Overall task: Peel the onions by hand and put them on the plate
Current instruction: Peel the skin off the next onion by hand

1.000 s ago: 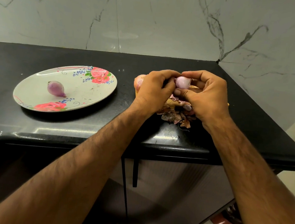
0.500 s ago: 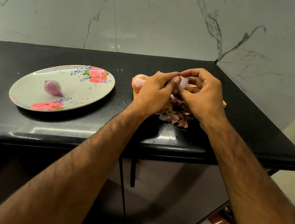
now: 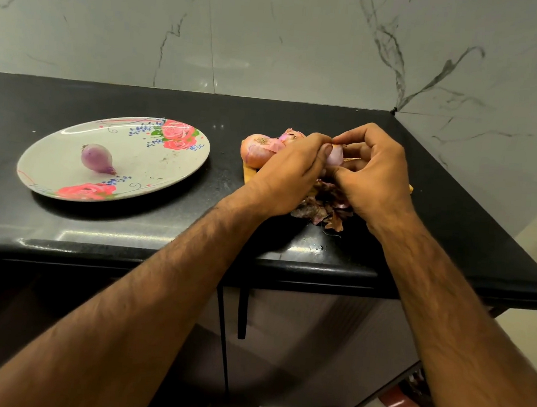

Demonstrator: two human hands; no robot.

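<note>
Between both hands sits a small pale purple onion [image 3: 335,155], mostly hidden by fingers. My left hand [image 3: 290,173] holds it with the thumb pressed on its side. My right hand [image 3: 370,176] curls round it from the right, fingertips pinching at its top. Behind the left hand lie two unpeeled onions [image 3: 258,149] on a yellow board [image 3: 248,174]. A heap of dry skins [image 3: 321,209] lies under my hands. One peeled onion [image 3: 97,158] rests on the floral plate [image 3: 154,165] at the left.
The black counter [image 3: 130,224] ends in a rounded front edge close below my wrists. A marble wall runs behind and along the right side. Cabinet doors with a dark handle [image 3: 243,310] stand under the counter.
The onion has turned between my hands, so less of it shows. My right fingertips have risen to its top and meet my left fingers there.
</note>
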